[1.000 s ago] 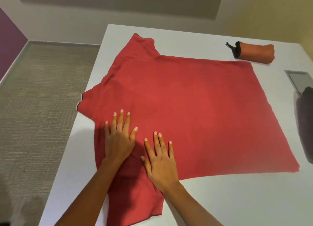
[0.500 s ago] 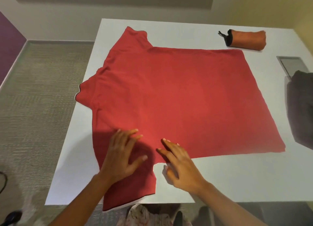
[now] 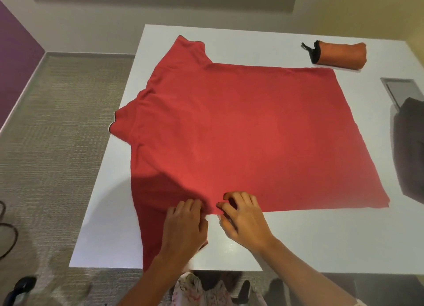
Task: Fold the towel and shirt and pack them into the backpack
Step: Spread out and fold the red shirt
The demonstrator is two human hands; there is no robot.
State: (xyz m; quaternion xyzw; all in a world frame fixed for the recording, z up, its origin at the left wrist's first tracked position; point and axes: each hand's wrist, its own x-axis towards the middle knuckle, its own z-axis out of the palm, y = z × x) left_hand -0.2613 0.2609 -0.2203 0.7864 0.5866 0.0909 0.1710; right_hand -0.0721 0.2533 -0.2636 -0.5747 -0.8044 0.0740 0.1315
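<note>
Right hand (image 3: 241,216): we log the fingers curled, their tips pinching the near edge of the red shirt (image 3: 241,126) just right of where the near sleeve joins the body. Left hand (image 3: 185,227): just beside the right and not touching it, fingers bent at the knuckles and gripping the cloth at the sleeve junction, with the palm over the sleeve; a low ridge of fabric runs up and to the left from these fingers. Red shirt: we find it spread flat over most of the white table (image 3: 321,237), with the collar end at the table's left edge, one sleeve pointing to the far side, the other reaching the near edge under the left forearm, and the hem toward the right. Orange towel (image 3: 339,54): rolled, with a black end and cord, lying at the far right of the table, apart from the shirt. Dark grey backpack (image 3: 410,145): at the table's right side, partly out of view, near the shirt's hem corner. Grey rectangular panel (image 3: 399,87): set in the tabletop, just beyond the backpack. Surroundings: we note grey carpet (image 3: 57,145), a purple wall (image 3: 16,30) at left, and a black cable (image 3: 9,237) on the floor.
</note>
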